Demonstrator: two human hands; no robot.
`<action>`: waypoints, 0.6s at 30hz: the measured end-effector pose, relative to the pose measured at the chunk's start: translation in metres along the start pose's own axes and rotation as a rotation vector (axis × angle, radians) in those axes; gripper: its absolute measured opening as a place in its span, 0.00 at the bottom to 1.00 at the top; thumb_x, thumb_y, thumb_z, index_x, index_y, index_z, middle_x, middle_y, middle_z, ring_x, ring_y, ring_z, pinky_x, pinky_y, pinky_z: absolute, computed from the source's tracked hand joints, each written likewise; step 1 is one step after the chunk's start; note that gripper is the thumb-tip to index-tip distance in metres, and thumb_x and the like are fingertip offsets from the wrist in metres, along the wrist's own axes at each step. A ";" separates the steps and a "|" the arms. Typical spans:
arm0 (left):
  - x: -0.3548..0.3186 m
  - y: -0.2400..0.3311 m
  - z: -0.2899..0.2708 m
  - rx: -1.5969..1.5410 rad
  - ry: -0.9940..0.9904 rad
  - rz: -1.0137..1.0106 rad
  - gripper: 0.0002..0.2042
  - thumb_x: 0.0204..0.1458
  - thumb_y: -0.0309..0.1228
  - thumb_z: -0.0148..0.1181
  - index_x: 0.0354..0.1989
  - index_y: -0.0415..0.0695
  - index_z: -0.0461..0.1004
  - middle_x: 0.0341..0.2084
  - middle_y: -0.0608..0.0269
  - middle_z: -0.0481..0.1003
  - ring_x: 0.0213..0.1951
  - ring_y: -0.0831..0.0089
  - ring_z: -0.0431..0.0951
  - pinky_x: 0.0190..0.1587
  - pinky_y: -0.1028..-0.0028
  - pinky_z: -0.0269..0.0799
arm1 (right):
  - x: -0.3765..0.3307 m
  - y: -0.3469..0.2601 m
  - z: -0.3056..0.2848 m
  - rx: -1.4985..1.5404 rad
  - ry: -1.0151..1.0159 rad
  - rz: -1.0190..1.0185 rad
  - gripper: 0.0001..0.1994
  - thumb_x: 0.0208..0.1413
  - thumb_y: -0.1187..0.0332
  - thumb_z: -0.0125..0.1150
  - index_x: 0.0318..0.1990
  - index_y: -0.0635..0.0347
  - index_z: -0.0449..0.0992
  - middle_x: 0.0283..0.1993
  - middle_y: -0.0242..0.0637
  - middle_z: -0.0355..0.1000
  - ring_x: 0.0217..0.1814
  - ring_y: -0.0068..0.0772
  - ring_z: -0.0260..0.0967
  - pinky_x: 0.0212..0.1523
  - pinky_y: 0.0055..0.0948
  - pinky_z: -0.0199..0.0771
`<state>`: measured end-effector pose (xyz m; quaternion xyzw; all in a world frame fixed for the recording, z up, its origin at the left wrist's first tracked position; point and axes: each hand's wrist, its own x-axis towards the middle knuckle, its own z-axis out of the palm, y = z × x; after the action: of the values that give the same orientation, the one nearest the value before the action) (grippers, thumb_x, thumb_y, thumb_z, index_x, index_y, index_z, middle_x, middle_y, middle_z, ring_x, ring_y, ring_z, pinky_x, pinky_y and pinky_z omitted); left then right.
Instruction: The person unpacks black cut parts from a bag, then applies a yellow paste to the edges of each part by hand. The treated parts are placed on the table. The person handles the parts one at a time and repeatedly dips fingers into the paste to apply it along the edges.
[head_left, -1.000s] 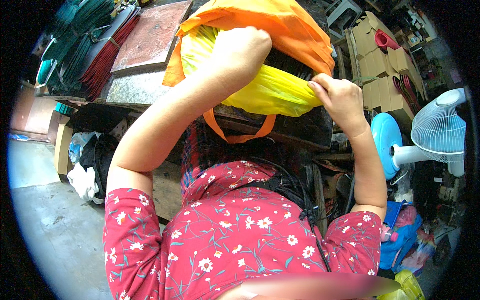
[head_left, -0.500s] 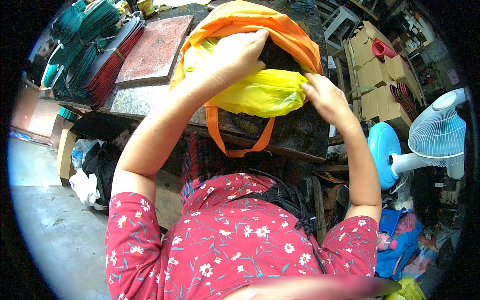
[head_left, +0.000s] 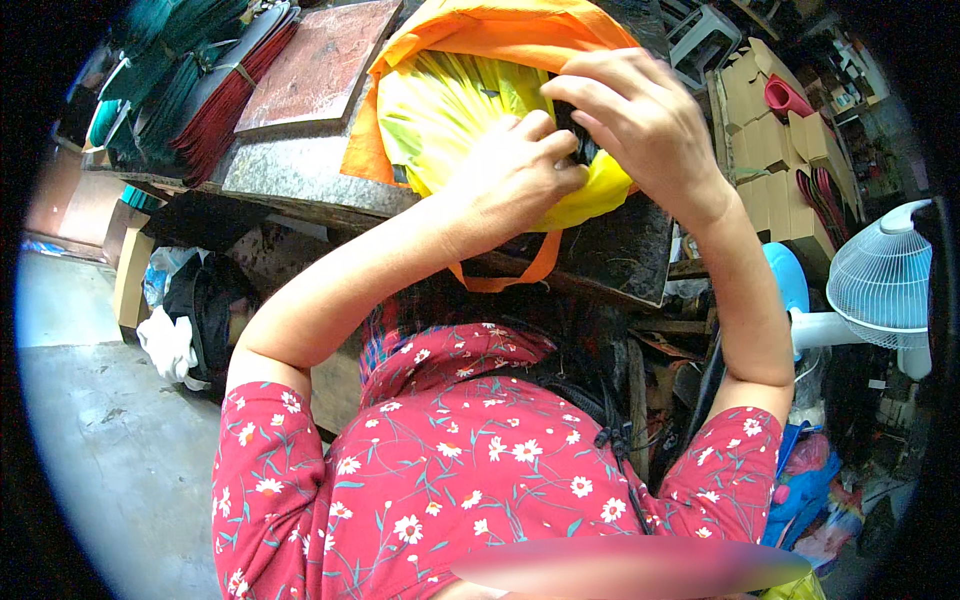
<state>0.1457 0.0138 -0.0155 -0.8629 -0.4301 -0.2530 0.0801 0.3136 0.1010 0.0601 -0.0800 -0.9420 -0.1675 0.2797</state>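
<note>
An orange strap (head_left: 510, 282) is hanging by the table's (head_left: 648, 250) near edge. The left hand (head_left: 535, 170), nearer the yellow bag's (head_left: 440, 105) middle, is curling on it; I can't tell if it's pinching. The bag is slanting from far left to near right. The right hand (head_left: 640, 120) is bending loosely, fingers apart, blurry, partly hiding the dark inside. An orange bag (head_left: 500, 25) is curving behind.

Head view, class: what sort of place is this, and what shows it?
Probably a workshop: a worn, dark workbench, a tied bundle of thin red pieces, and brown cardboard boxes suggest it.
</note>
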 end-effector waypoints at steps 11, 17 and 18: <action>-0.002 -0.019 0.004 0.140 0.101 -0.117 0.13 0.44 0.38 0.66 0.36 0.45 0.74 0.37 0.60 0.73 0.45 0.59 0.71 0.48 0.64 0.71 | -0.016 0.029 0.042 0.206 -0.393 0.247 0.31 0.57 0.60 0.59 0.69 0.46 0.59 0.72 0.41 0.55 0.72 0.48 0.54 0.70 0.40 0.56; 0.012 -0.025 -0.003 0.111 0.152 -0.355 0.14 0.50 0.39 0.62 0.38 0.42 0.73 0.36 0.53 0.75 0.43 0.54 0.74 0.48 0.62 0.71 | -0.023 0.043 0.009 0.406 -0.608 0.230 0.44 0.44 0.59 0.64 0.71 0.51 0.54 0.72 0.47 0.53 0.75 0.47 0.49 0.74 0.41 0.48; 0.016 -0.026 -0.004 0.078 0.160 -0.410 0.14 0.51 0.39 0.61 0.37 0.42 0.73 0.37 0.52 0.75 0.43 0.54 0.74 0.48 0.61 0.71 | -0.024 0.044 0.006 0.437 -0.630 0.244 0.44 0.44 0.59 0.64 0.72 0.52 0.53 0.72 0.48 0.52 0.75 0.47 0.48 0.74 0.41 0.47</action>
<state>0.1320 0.0389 -0.0060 -0.7308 -0.5982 -0.3150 0.0941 0.3413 0.1426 0.0540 -0.1771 -0.9787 0.1039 0.0056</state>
